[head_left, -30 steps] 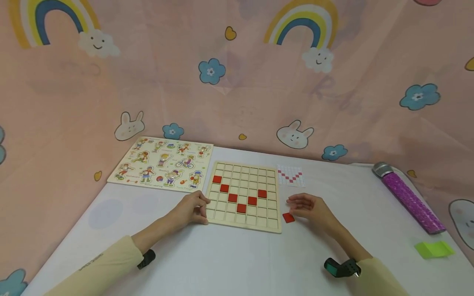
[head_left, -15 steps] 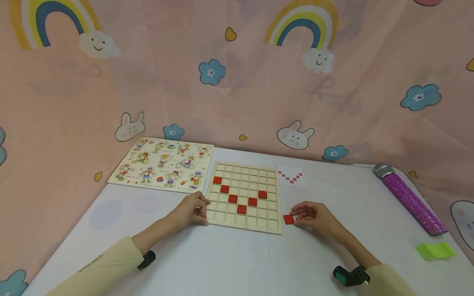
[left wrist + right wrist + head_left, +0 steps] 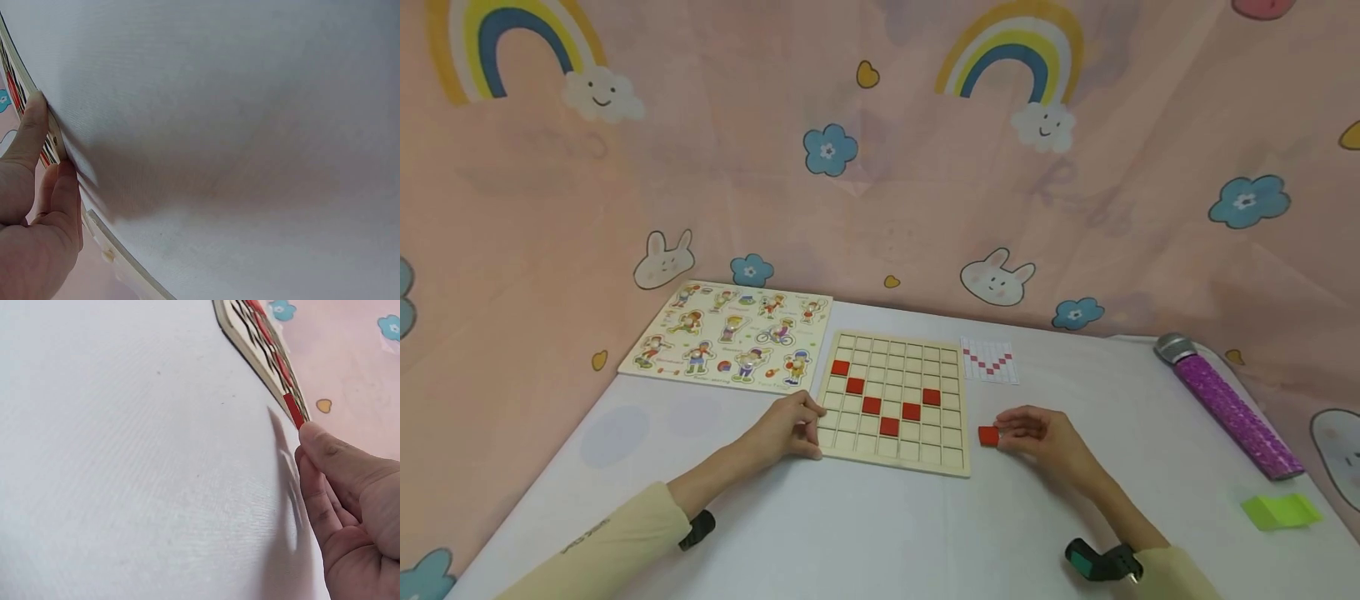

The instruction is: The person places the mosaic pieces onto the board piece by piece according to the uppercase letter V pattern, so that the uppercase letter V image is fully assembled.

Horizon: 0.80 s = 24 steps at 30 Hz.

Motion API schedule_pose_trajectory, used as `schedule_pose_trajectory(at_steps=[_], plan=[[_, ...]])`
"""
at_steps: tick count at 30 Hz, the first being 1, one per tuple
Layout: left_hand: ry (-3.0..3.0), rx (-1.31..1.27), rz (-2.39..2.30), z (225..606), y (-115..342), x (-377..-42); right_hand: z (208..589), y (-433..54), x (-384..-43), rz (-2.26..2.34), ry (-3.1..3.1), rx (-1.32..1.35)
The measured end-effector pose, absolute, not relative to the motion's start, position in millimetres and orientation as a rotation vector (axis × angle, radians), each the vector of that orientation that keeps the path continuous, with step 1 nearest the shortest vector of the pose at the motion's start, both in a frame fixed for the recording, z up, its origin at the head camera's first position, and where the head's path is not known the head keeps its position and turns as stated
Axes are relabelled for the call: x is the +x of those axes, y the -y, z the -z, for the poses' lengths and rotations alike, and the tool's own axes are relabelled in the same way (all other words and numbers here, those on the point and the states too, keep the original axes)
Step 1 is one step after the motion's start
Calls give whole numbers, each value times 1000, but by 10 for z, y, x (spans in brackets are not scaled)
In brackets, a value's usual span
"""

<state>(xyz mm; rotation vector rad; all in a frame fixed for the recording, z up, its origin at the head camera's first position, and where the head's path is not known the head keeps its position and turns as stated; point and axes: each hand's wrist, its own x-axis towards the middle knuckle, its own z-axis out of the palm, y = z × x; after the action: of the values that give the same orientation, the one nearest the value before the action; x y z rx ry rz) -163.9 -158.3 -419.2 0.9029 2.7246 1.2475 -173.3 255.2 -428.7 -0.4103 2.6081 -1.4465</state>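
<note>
My right hand (image 3: 1048,437) pinches a red square tile (image 3: 988,436) between thumb and fingertips, just right of the wooden grid board (image 3: 857,444). In the right wrist view the tile (image 3: 293,410) sticks out past the thumb, above the white surface, with the hand's shadow below. Several red tiles lie in the board's cells in a V shape, the lowest one (image 3: 889,427) near the front. My left hand (image 3: 786,427) holds the board's left edge near its front corner; in the left wrist view thumb and fingers (image 3: 62,194) grip that edge.
A small pattern card (image 3: 989,360) with a red V lies behind the board's right side. A picture puzzle board (image 3: 730,333) is at the back left. To the right lie a purple glitter microphone (image 3: 1232,408) and a green paper piece (image 3: 1281,511).
The right hand has moved down to the red tile, taken it by its right side and lifted it slightly. The left hand has stayed on the board's edge.
</note>
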Motion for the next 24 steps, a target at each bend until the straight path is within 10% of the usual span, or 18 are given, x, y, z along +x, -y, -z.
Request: schedule_pose_trajectory(at_steps=[24], plan=[[-2704, 784, -1197, 4197, 1567, -1660, 4291, -2471, -2058, 1527, -2727, -151]])
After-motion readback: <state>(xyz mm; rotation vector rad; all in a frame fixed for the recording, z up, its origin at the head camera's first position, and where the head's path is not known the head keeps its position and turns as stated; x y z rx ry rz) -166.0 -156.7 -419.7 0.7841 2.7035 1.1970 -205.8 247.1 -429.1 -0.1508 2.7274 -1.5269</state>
